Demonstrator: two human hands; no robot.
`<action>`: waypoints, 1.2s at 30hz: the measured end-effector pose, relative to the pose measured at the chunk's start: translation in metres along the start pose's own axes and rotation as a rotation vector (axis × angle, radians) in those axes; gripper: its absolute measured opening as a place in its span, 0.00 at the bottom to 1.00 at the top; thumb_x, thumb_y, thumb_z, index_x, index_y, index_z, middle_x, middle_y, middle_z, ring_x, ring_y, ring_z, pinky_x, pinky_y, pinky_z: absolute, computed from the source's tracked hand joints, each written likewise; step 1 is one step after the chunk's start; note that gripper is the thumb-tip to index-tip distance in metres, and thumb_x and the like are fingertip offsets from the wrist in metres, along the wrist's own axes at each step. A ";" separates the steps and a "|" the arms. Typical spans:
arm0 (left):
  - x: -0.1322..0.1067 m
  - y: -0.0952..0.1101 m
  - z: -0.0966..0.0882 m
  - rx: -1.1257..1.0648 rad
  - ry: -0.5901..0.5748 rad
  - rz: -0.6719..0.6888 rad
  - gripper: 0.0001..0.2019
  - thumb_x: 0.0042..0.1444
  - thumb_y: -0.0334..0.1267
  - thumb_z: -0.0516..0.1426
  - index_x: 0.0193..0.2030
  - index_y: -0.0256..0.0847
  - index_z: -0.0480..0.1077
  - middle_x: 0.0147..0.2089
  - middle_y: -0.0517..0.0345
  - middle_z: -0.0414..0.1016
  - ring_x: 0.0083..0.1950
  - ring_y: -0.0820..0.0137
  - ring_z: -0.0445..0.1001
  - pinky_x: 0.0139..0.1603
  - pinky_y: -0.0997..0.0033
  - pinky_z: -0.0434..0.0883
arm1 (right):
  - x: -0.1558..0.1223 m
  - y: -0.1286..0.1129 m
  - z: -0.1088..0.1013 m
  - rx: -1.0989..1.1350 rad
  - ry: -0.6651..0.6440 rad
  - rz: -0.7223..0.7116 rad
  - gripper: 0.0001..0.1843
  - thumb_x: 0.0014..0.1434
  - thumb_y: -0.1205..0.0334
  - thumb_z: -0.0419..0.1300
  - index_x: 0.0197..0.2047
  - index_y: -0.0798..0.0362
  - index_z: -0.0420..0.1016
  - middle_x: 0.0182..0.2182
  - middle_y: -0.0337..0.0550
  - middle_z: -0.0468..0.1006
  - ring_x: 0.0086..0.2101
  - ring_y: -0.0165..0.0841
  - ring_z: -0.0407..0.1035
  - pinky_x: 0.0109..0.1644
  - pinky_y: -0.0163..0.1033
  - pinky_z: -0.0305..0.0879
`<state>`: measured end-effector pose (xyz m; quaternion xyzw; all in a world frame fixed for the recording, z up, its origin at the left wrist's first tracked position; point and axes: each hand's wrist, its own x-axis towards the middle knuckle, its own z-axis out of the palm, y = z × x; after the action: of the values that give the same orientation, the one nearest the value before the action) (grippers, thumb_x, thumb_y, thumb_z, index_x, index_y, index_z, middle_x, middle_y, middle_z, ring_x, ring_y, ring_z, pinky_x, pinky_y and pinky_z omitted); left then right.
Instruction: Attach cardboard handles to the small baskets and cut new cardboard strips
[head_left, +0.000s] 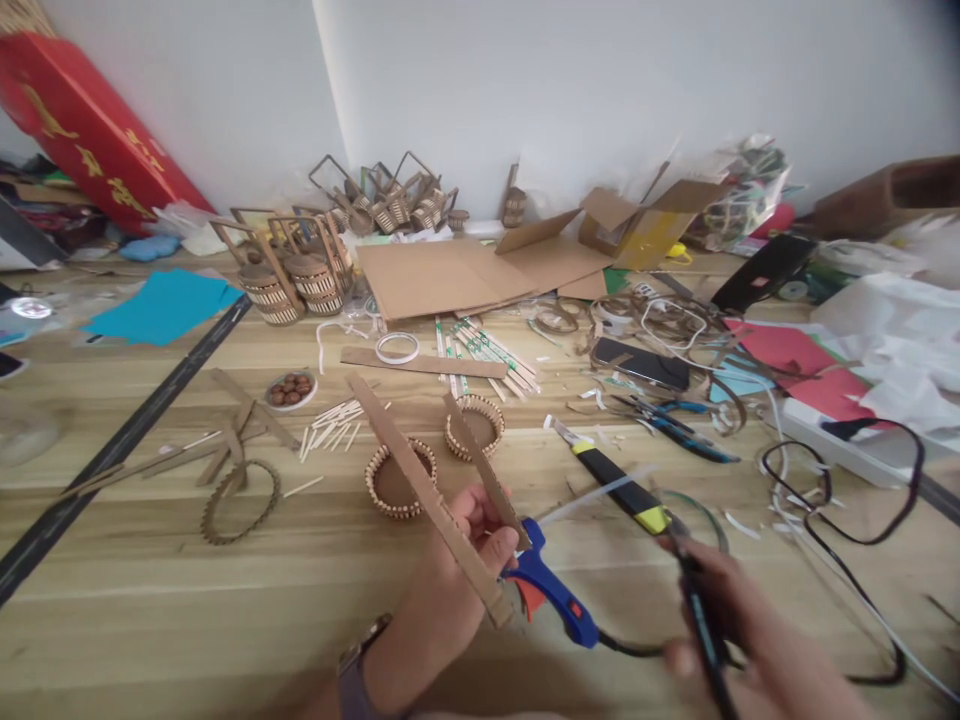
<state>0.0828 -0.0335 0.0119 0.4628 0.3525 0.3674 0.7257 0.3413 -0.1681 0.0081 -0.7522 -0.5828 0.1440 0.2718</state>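
Observation:
My left hand (472,540) is closed on cardboard strips, with a long strip (409,465) and a shorter strip (480,455) slanting up from the fingers. Beyond them on the table stand two small round baskets (399,505) edged with short sticks, partly covered by the strips. A blue glue gun (555,590) lies just right of this hand. At the lower right, my right hand (757,630) is wrapped round a slim dark tool (701,625), too blurred to name. Just beyond it lies a black and yellow utility knife (615,485).
Blue pliers (682,430), a phone (641,363) and cables crowd the right side. Cut sticks (330,428), a bowl of brown balls (290,390) and a cardboard ring (240,502) lie left. Finished handled buckets (270,290) and cardboard sheets (442,278) stand behind.

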 end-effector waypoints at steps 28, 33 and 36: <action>-0.001 0.000 0.015 -0.120 0.097 0.083 0.21 0.56 0.53 0.63 0.45 0.39 0.66 0.38 0.55 0.73 0.38 0.70 0.72 0.40 0.71 0.68 | 0.033 -0.094 0.050 0.264 -0.341 -0.188 0.23 0.60 0.37 0.55 0.45 0.48 0.69 0.29 0.38 0.75 0.26 0.32 0.69 0.30 0.33 0.66; 0.002 0.000 0.015 -0.145 0.135 0.068 0.24 0.52 0.54 0.65 0.44 0.38 0.67 0.35 0.56 0.74 0.34 0.71 0.71 0.35 0.73 0.67 | 0.031 -0.093 0.050 0.248 -0.311 -0.228 0.25 0.59 0.35 0.53 0.41 0.48 0.70 0.26 0.36 0.75 0.23 0.30 0.67 0.27 0.30 0.65; 0.002 0.001 0.016 -0.133 0.135 0.062 0.22 0.53 0.53 0.65 0.44 0.38 0.67 0.35 0.56 0.74 0.34 0.72 0.70 0.35 0.74 0.67 | 0.032 -0.095 0.049 0.246 -0.282 -0.256 0.23 0.60 0.36 0.53 0.40 0.48 0.70 0.25 0.35 0.75 0.22 0.30 0.68 0.26 0.29 0.65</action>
<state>0.0968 -0.0383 0.0174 0.3985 0.3610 0.4424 0.7178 0.2484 -0.1095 0.0265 -0.6057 -0.6838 0.2819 0.2933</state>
